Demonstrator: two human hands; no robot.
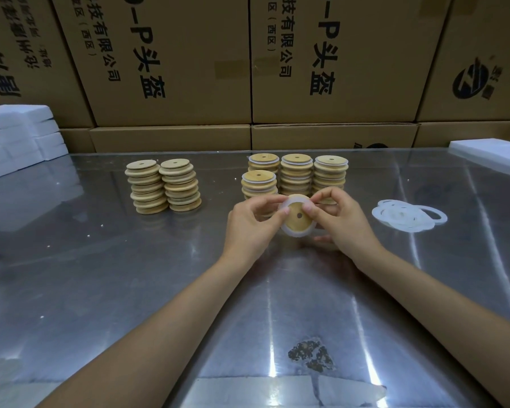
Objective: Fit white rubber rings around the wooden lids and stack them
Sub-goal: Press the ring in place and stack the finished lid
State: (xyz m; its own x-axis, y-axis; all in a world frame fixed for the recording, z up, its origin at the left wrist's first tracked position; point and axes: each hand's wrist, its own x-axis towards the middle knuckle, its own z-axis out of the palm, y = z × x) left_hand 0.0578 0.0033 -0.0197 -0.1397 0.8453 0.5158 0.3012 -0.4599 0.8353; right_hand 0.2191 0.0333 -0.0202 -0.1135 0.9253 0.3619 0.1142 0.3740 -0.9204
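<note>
A round wooden lid (298, 223) with a small centre hole is held tilted above the table, a white rubber ring (289, 201) stretched around its rim. My left hand (252, 222) pinches the ring and lid on the left side; my right hand (340, 220) pinches them on the right. Two stacks of bare wooden lids (163, 185) stand at the left. Several stacks of ringed lids (296, 173) stand just behind my hands. A loose pile of white rings (408, 214) lies to the right.
The shiny metal table (130, 275) has a worn patch (311, 353) near the front. White foam blocks (18, 136) sit at the far left, a white foam sheet (495, 153) at the far right. Cardboard boxes (321, 69) wall off the back.
</note>
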